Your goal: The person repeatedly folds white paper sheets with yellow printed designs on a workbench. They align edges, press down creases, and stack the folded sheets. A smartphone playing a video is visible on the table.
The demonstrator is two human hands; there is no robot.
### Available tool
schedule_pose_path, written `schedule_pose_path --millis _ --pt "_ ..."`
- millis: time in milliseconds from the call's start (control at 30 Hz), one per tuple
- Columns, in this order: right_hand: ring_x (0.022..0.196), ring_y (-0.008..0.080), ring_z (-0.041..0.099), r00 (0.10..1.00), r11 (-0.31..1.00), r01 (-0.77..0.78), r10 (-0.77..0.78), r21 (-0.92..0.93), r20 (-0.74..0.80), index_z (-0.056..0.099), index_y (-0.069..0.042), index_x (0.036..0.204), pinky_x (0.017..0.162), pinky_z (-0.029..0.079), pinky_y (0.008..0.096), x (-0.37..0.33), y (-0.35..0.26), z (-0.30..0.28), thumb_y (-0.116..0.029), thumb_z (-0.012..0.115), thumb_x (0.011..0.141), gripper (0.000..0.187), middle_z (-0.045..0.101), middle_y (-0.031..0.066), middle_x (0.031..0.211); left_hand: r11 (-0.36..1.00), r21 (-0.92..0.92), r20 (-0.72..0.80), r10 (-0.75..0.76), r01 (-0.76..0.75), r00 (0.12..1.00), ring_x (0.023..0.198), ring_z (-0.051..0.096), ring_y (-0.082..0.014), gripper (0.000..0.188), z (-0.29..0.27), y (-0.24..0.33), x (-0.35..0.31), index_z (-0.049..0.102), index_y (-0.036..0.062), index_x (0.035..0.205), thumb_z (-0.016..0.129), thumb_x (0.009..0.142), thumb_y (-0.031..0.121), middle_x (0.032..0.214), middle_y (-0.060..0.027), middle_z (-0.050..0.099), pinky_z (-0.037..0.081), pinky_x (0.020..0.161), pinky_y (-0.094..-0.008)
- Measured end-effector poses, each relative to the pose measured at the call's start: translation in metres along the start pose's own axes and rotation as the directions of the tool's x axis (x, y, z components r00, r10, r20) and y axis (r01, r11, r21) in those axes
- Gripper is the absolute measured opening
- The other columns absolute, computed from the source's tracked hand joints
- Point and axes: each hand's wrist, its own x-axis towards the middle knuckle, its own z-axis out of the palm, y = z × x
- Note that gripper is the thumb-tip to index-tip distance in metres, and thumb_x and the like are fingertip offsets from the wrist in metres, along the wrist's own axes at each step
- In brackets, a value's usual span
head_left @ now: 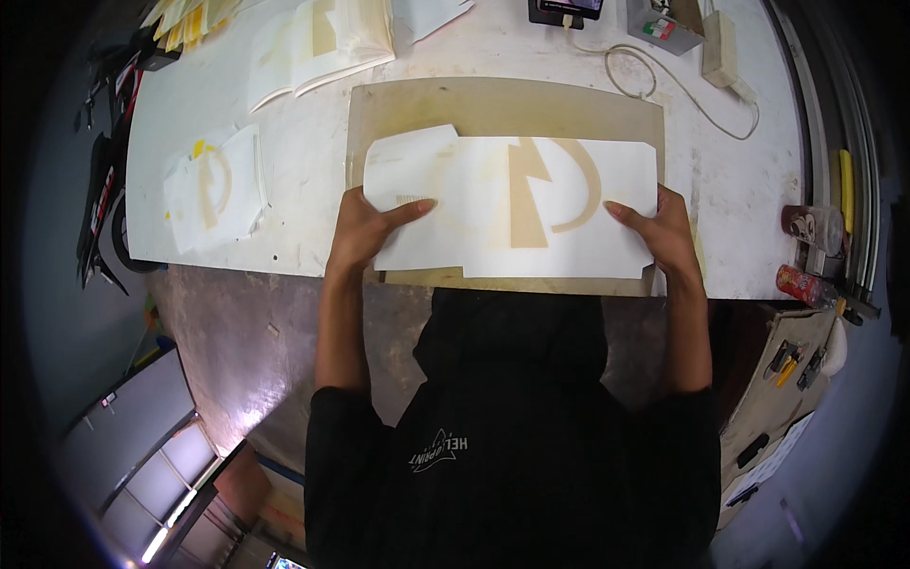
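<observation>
A wide white paper piece point(569, 232) with a tan zigzag shape and a curved band is stretched between my two hands. Its left part has a stepped, slanted outline; whether that is a fold or a second sheet I cannot tell. My left hand point(365, 228) grips the left end, thumb on top and fingers hidden underneath. At the opposite end my right hand point(664, 228) pinches the paper the same way. Beneath the paper lies a translucent yellowish mat point(512, 106), reaching to the table's near edge.
On the white table point(303, 204), a stack of similar papers point(213, 190) lies at left, with larger sheets point(332, 43) behind. A phone point(566, 9), a cable point(654, 71), a grey box point(668, 24) and a power strip point(720, 52) sit at back right. A plastic cup point(808, 224) stands far right.
</observation>
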Motion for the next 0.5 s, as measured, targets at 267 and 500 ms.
schedule_pose_path --millis 267,500 --pt "0.084 0.0209 0.074 1.000 1.000 0.010 -0.010 -0.029 -0.006 0.069 0.009 0.118 0.079 0.059 0.0337 -0.003 0.003 0.000 -0.016 0.086 0.083 0.046 0.077 0.0190 0.102 0.999 0.031 -0.004 -0.014 0.014 1.000 0.092 0.074 -0.0237 0.052 0.001 0.000 -0.001 0.069 -0.0080 0.119 0.092 0.077 0.011 0.107 -0.0177 0.076 0.060 0.084 -0.0365" --pt "0.093 0.0204 0.072 0.998 0.980 -0.048 0.039 0.195 0.048 0.063 0.007 0.129 0.084 0.058 0.0330 -0.005 -0.002 -0.001 -0.012 0.080 0.089 0.047 0.074 0.0170 0.113 0.922 -0.361 0.076 -0.118 0.138 0.990 0.094 0.073 -0.0236 0.052 -0.010 -0.005 0.012 0.062 -0.0086 0.129 0.082 0.091 0.022 0.114 -0.0191 0.073 0.061 0.084 -0.0364"
